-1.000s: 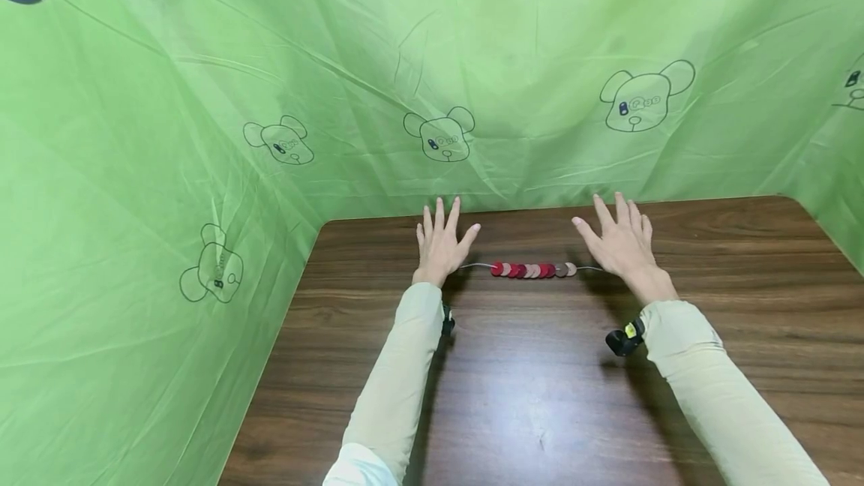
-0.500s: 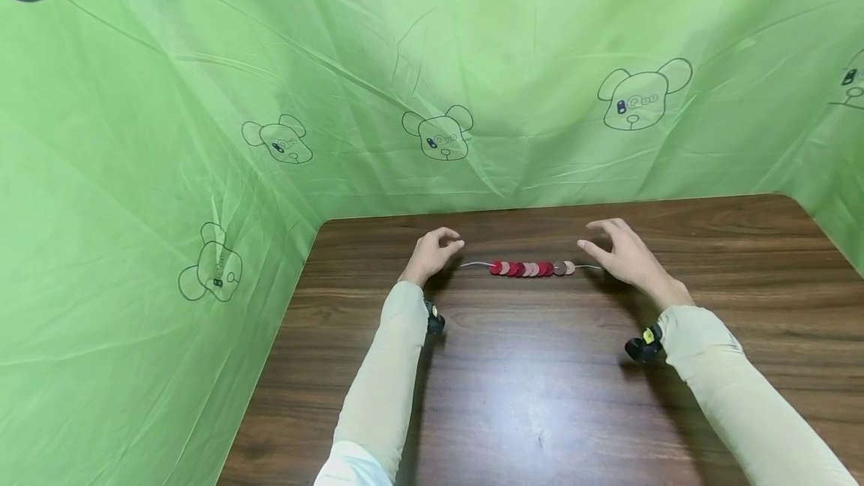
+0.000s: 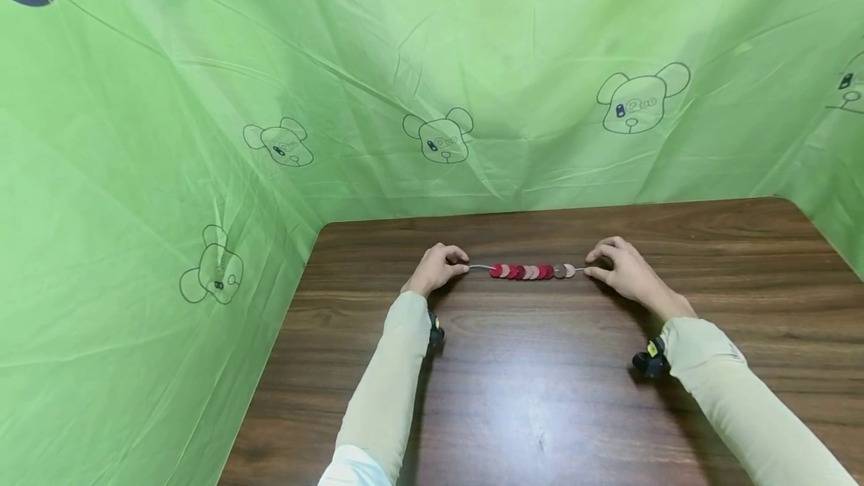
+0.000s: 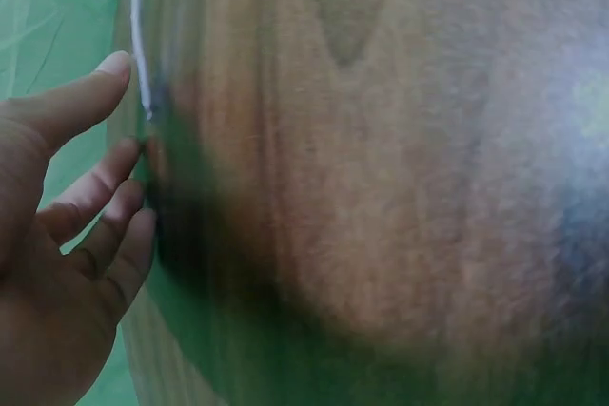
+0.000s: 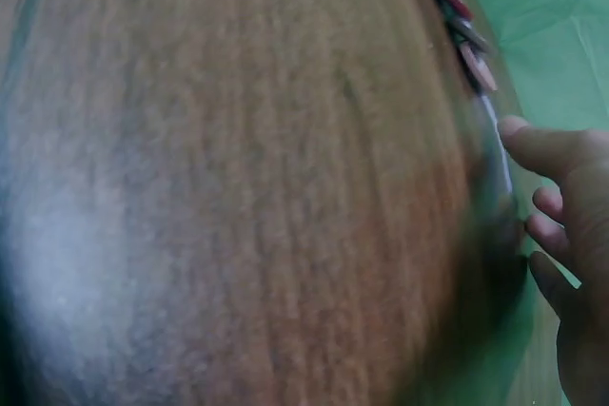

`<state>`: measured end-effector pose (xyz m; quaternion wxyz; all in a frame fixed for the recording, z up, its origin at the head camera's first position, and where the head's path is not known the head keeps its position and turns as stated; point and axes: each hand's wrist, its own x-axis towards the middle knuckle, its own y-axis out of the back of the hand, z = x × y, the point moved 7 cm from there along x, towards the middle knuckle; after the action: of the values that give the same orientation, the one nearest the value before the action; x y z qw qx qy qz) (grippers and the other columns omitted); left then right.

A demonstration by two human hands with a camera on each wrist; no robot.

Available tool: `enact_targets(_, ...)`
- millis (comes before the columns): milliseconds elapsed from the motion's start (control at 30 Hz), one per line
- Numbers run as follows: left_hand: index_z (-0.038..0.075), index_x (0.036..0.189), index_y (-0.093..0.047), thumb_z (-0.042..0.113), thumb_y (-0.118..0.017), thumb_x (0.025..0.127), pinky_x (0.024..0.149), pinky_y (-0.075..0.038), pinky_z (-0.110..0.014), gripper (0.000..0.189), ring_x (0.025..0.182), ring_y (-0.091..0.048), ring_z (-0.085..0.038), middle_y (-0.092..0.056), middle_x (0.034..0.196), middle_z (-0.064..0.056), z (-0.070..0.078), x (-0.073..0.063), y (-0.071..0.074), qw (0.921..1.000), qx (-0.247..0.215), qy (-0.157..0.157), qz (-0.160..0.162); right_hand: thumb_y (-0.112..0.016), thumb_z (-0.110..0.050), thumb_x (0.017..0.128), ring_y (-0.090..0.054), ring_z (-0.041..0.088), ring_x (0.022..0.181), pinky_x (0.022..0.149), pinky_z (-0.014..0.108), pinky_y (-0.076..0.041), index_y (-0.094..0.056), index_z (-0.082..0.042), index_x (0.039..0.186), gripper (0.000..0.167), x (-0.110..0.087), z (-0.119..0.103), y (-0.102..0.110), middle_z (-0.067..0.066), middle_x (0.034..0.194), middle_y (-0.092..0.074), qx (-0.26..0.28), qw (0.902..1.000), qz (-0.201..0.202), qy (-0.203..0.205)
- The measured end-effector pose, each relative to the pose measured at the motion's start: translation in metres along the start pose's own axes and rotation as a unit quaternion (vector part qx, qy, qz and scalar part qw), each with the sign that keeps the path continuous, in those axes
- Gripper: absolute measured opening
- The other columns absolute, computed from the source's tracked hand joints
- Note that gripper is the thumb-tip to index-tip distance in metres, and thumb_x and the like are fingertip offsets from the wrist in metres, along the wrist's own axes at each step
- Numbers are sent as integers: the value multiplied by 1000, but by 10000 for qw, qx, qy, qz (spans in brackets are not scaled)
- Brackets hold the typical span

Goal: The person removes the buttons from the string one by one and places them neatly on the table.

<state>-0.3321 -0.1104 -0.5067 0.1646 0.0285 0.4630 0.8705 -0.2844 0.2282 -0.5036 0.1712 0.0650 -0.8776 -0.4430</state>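
Several small overlapping round discs [image 3: 523,271], red, pink and brownish, sit in a row on a thin pale cord [image 3: 480,267] that lies across the table. At the cord's left end is my left hand [image 3: 433,270], thumb and fingers bent toward each other with a gap between them. The left wrist view shows the thumb [image 4: 90,92] beside the cord's tip, not closed on it. Around the right end stands my right hand [image 3: 624,270], likewise with a gap between thumb and fingers. In the right wrist view its thumb [image 5: 542,145] is close beside the cord; whether it touches cannot be told.
The dark wooden table [image 3: 526,366] has its far edge just beyond the hands. Green fabric [image 3: 378,81] printed with bear faces hangs behind and on the left. A small black camera is on each wrist, the right one [image 3: 650,360] low over the table.
Both hands have gone from spread, straight fingers to bent fingers and have come down to the two ends of the cord. The cord and discs lie about where they were.
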Motion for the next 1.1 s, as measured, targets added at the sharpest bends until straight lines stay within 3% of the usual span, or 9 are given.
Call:
enact_targets(200, 20, 97, -71, 24, -71, 86, 82, -44, -32, 11, 91, -52, -18, -58, 98, -3, 2, -1, -6, 9990, 353, -185, 182, -73, -12, 83, -46, 42, 108, 93, 55, -31, -68, -10, 84, 5, 0, 2, -5, 23, 114, -54, -159, 9998, 46, 87)
enact_targets(433, 18, 82, -70, 24, -71, 87, 84, -43, -31, 8, 90, -52, -17, -58, 91, 0, 0, 0, -8, 9974, 529, -229, 421, -68, -13, 87, -42, 45, 114, 95, 62, -29, -67, -10, 82, 6, 3, 6, -10, 25, 120, -53, -268, 9996, -70, 64)
enact_targets(900, 15, 86, -66, 22, -62, 93, 87, -44, -34, 11, 93, -50, -19, -54, 96, -1, -15, -3, 0, 9967, 708, 100, 384, -63, -6, 89, -44, 47, 106, 87, 60, -34, -62, -7, 79, 10, 3, 2, -9, 25, 116, -52, -559, 9978, 223, 281)
enact_targets(1100, 12, 85, -64, 18, -60, 94, 84, -45, -33, 11, 89, -50, -19, -54, 96, -3, -18, -3, 3, 9964, 664, 34, 524, -61, -3, 88, -44, 46, 104, 88, 60, -33, -60, -5, 79, 10, 5, -1, -9, 25, 113, -52, -593, 9969, 354, 367)
